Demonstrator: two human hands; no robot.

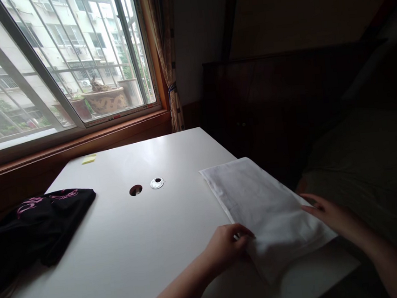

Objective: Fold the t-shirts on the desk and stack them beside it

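A flat, whitish bag (pixel 255 195), which looks like soft translucent plastic, lies at the right side of the white table, partly over its right edge. My left hand (pixel 230 242) pinches the bag's left edge between thumb and curled fingers. On the opposite side, my right hand (pixel 326 211) holds the right edge, thumb and forefinger showing and the other fingers hidden. The near part of the bag sags and is in shadow. I cannot make out what is inside it.
The white table (pixel 123 240) has a round hole (pixel 135 190) and a silver grommet cap (pixel 157 183). Black cloth with pink print (pixel 44 224) lies at the left, a yellow sticky note (pixel 89 158) at the back. A window (pixel 71 63) and curtain (pixel 167 53) stand behind.
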